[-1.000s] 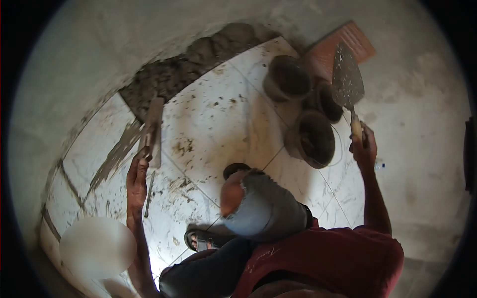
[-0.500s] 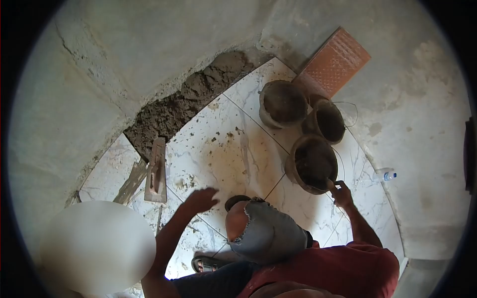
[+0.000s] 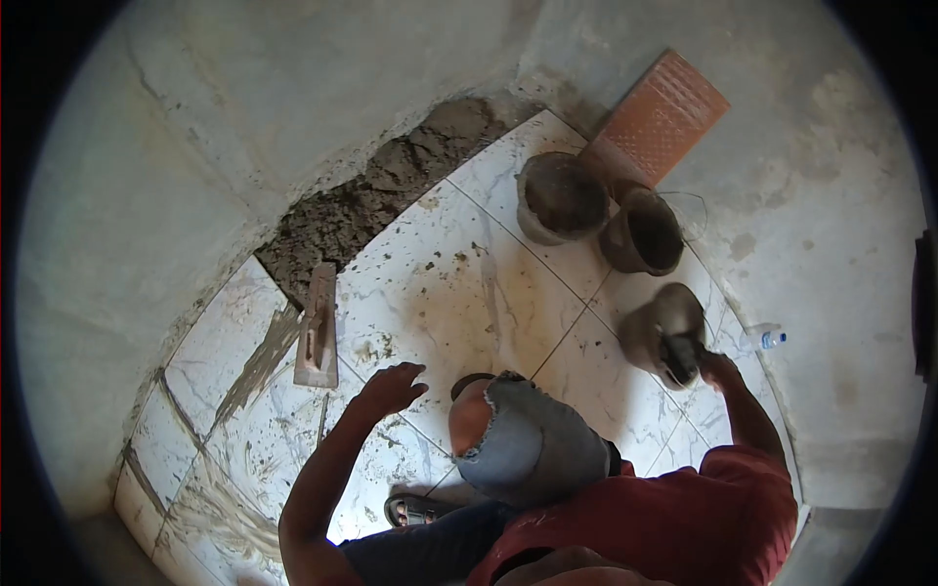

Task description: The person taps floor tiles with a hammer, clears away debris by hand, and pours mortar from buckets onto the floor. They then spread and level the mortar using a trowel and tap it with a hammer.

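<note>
My right hand (image 3: 721,371) is closed round the handle of a trowel (image 3: 681,349), its dark blade blurred at the mouth of the nearest bucket (image 3: 640,332). That mortar-stained bucket leans toward my right hand. My left hand (image 3: 391,389) is held out over the tiles beside my knee, fingers apart and nothing in it. Beyond it, a flat plastering trowel (image 3: 318,337) lies on the tile next to the strip of wet mortar (image 3: 337,220) along the wall.
Two more buckets, one round (image 3: 563,200) and one tilted (image 3: 642,232), stand near the corner. Behind them a reddish-brown tile (image 3: 660,119) leans on the wall. A plastic bottle (image 3: 772,339) lies at the right wall. Mortar crumbs dot the marbled floor tiles (image 3: 576,366).
My right hand has moved right and slightly down with the trowel, and the near bucket has shifted right and tipped. My left hand stays in nearly the same place.
</note>
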Motion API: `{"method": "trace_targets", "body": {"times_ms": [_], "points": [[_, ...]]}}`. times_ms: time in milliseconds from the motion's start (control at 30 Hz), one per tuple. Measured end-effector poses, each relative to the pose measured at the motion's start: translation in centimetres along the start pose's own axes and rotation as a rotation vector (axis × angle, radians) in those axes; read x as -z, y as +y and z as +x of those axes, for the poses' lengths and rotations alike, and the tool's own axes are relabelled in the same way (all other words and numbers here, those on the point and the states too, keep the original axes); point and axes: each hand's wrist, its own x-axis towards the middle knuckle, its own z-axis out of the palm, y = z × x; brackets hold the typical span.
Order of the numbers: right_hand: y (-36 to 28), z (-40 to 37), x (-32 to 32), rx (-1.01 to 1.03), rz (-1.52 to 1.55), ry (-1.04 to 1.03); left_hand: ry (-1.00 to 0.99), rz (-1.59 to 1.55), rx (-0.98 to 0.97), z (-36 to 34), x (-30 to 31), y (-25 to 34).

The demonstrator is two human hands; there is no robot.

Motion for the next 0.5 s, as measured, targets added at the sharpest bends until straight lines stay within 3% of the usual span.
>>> {"method": "trace_targets", "body": {"times_ms": [67,133,233,300,333,400,500], "points": [[3.3,0.7,-1.7,0.02,-0.192,0.049,0.007,0.025,-0.038,0.0,-0.4,-0.2],[11.4,6.8,-6.1,0.03,-0.593,0.068,0.021,0.033,-0.017,-0.2,-0.4,-0.3],[15.3,7.0,-7.0,-0.014,-0.614,0.173,-0.045,0.027,0.008,0.0,-0.5,-0.9],[17.1,4.9,-7.8,-0.135,-0.148,0.36,-0.019,0.029,-0.026,0.2,-1.3,-2.1],[17.6,4.2,-8.2,-0.161,-0.146,0.363,-0.026,0.029,-0.051,0.3,-1.5,-2.5],[17.3,1.5,-8.4,-0.286,0.574,0.254,-0.04,0.058,-0.016,0.7,-1.5,-2.6],[13.2,-4.7,-8.0,-0.388,0.978,0.293,-0.07,0.03,0.007,1.1,-0.6,-1.9]]}}
